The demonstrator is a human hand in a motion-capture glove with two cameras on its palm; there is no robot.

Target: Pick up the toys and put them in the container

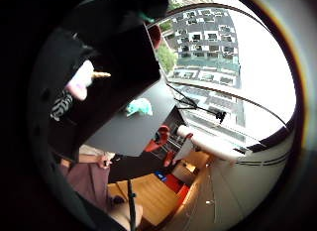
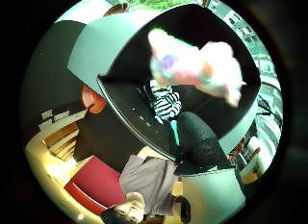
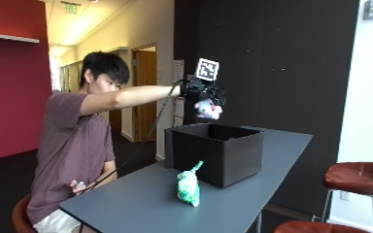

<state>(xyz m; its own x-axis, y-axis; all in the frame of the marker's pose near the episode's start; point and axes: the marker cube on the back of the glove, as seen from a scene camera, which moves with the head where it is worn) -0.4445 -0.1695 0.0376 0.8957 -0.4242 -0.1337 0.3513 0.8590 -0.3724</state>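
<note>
Person seated at the near left end of the grey table [image 3: 141,206], arm stretched out. Gloved right hand [image 3: 199,90] is up above the black container [image 3: 215,150]. Pink unicorn plush [image 3: 207,108] sits just under the hand, over the open box; can't tell whether the fingers are grasping it or have let go. Palm view shows a striped toy [image 2: 166,104] already inside the box. Green plush toy [image 3: 188,187] stands on the table, just near of the container, untouched

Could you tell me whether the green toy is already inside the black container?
No, the green toy stands on the table in front of the black container, outside it.
</note>
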